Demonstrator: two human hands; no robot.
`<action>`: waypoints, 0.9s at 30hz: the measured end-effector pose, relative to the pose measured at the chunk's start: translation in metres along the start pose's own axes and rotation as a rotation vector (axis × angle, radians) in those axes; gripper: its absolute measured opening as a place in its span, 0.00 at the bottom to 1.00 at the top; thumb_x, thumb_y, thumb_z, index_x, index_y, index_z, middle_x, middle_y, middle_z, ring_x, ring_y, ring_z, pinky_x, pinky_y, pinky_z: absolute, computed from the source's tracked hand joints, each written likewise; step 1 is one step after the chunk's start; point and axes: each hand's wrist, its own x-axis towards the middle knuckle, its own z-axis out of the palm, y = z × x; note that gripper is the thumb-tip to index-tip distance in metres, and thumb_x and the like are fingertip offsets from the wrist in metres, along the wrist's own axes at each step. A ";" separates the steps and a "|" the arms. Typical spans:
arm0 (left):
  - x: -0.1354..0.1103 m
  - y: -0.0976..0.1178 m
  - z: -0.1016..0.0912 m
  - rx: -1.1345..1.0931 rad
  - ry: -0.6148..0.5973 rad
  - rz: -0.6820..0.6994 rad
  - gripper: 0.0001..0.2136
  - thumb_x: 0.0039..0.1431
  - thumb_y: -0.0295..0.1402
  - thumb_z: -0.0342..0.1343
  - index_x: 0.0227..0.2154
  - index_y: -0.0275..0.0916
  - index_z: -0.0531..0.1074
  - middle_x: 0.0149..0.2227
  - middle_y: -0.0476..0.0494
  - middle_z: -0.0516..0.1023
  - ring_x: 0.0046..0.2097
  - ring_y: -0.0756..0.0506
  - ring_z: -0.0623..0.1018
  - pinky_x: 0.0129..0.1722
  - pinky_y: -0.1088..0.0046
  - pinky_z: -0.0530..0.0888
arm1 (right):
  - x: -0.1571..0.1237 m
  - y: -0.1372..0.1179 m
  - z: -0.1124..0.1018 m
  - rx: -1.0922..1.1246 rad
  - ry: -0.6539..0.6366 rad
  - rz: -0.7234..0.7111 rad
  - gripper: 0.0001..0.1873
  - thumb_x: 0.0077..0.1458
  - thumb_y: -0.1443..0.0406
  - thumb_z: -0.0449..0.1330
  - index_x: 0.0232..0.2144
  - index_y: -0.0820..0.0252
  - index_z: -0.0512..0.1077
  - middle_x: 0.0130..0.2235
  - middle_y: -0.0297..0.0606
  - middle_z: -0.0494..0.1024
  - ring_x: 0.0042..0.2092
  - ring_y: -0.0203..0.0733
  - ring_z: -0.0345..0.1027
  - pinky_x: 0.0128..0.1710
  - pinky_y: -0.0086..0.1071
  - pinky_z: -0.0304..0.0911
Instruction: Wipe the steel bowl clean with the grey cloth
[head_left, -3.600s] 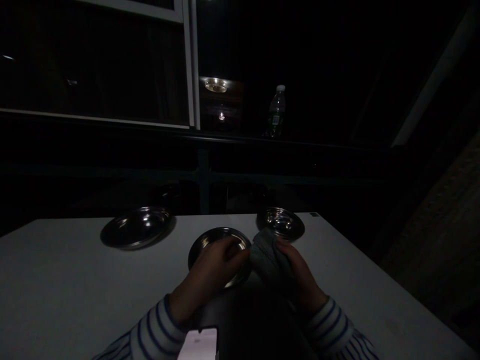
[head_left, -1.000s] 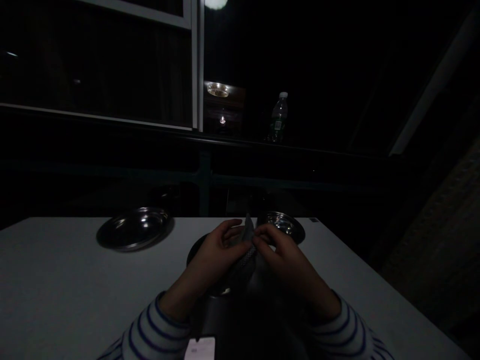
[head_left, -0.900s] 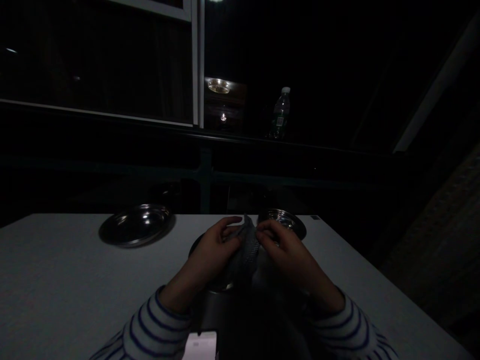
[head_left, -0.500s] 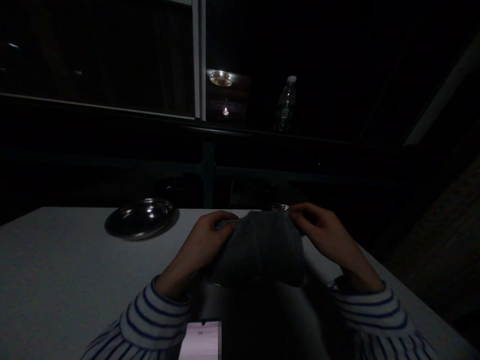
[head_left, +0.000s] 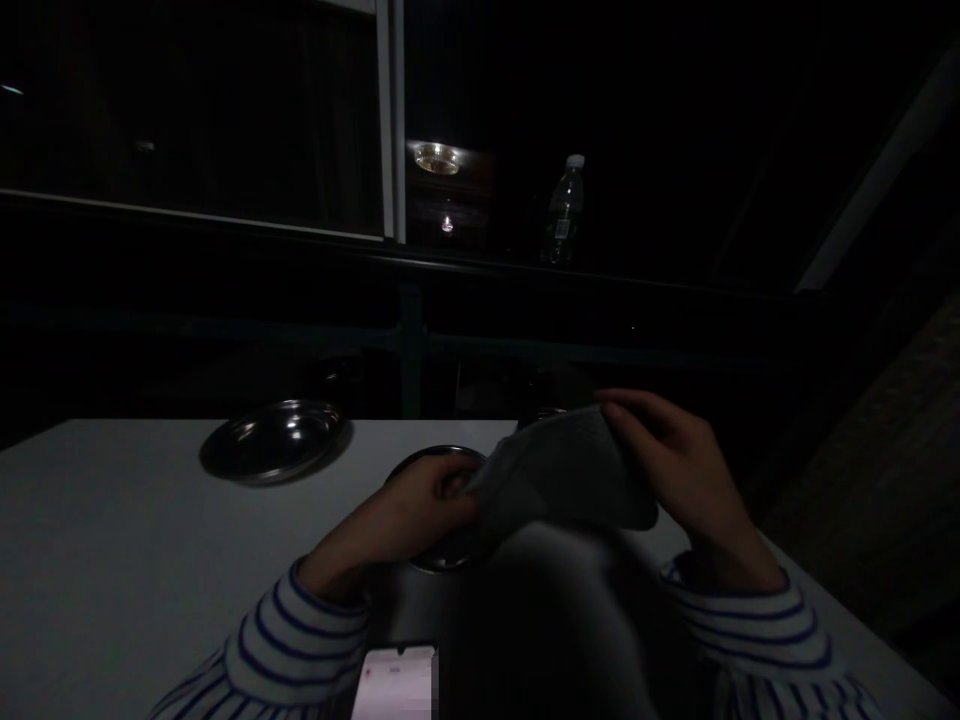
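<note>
A dark grey cloth point(head_left: 566, 475) is stretched between my two hands above the table. My left hand point(head_left: 420, 510) pinches its left end, lower and nearer to me. With thumb and fingers, my right hand point(head_left: 667, 455) grips the upper right corner, raised higher. Behind my left hand, a round metal dish point(head_left: 444, 558) shows in part; hand and cloth cover the rest of it. Another shiny metal dish point(head_left: 274, 440) rests tilted at the table's back left, apart from both hands.
A lit phone point(head_left: 396, 685) lies at the near edge of the white table point(head_left: 135, 540). On the dark window ledge stands a clear plastic bottle point(head_left: 564, 215) with a white cap. Another metal rim point(head_left: 550, 412) peeks out behind the cloth. The room is very dim.
My right hand has risen and moved right, while my left hand has dropped a little, so the cloth now slants. The metal dish behind my left hand has come into sight.
</note>
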 end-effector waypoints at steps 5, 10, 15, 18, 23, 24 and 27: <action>-0.001 -0.002 0.006 -0.060 -0.059 -0.072 0.09 0.44 0.35 0.55 0.27 0.37 0.76 0.25 0.48 0.76 0.28 0.47 0.74 0.24 0.77 0.67 | -0.005 -0.014 0.000 0.084 -0.005 -0.019 0.11 0.52 0.60 0.57 0.37 0.53 0.74 0.38 0.35 0.77 0.40 0.41 0.70 0.39 0.34 0.65; 0.000 -0.003 0.008 -0.136 -0.023 -0.049 0.11 0.43 0.31 0.57 0.33 0.37 0.72 0.28 0.49 0.75 0.29 0.48 0.73 0.26 0.76 0.68 | -0.006 -0.019 -0.003 0.172 0.008 0.030 0.10 0.50 0.59 0.58 0.36 0.52 0.75 0.36 0.35 0.77 0.38 0.41 0.71 0.37 0.33 0.66; -0.002 0.004 0.016 -0.297 -0.139 -0.089 0.17 0.45 0.34 0.59 0.41 0.38 0.70 0.36 0.46 0.76 0.37 0.45 0.75 0.33 0.73 0.70 | -0.007 -0.022 0.001 0.225 -0.017 0.067 0.12 0.49 0.58 0.59 0.36 0.54 0.75 0.37 0.36 0.77 0.39 0.41 0.70 0.38 0.33 0.65; -0.003 0.004 0.021 -0.234 -0.144 -0.078 0.13 0.49 0.39 0.56 0.33 0.35 0.73 0.33 0.45 0.76 0.37 0.44 0.75 0.34 0.72 0.70 | -0.005 -0.017 0.006 0.292 -0.063 0.135 0.14 0.48 0.57 0.60 0.38 0.54 0.74 0.37 0.35 0.77 0.38 0.41 0.70 0.38 0.33 0.64; -0.001 0.001 0.027 -0.353 -0.001 -0.143 0.15 0.50 0.42 0.55 0.36 0.37 0.71 0.32 0.47 0.76 0.36 0.43 0.75 0.34 0.69 0.70 | 0.000 -0.009 0.017 0.433 -0.122 0.325 0.16 0.46 0.57 0.62 0.39 0.55 0.73 0.37 0.35 0.77 0.38 0.41 0.70 0.37 0.32 0.63; 0.000 0.001 0.028 -0.366 0.046 -0.144 0.15 0.50 0.42 0.55 0.36 0.37 0.71 0.32 0.46 0.76 0.36 0.43 0.75 0.34 0.69 0.70 | 0.000 -0.008 0.019 0.461 -0.131 0.352 0.17 0.46 0.57 0.62 0.40 0.55 0.73 0.37 0.35 0.77 0.39 0.41 0.70 0.37 0.32 0.63; 0.003 0.003 0.028 -0.434 0.182 -0.137 0.15 0.50 0.39 0.55 0.37 0.35 0.71 0.35 0.43 0.77 0.38 0.42 0.76 0.38 0.68 0.69 | 0.000 -0.006 0.023 0.532 -0.198 0.370 0.21 0.47 0.56 0.61 0.44 0.55 0.70 0.41 0.37 0.76 0.42 0.41 0.69 0.40 0.33 0.63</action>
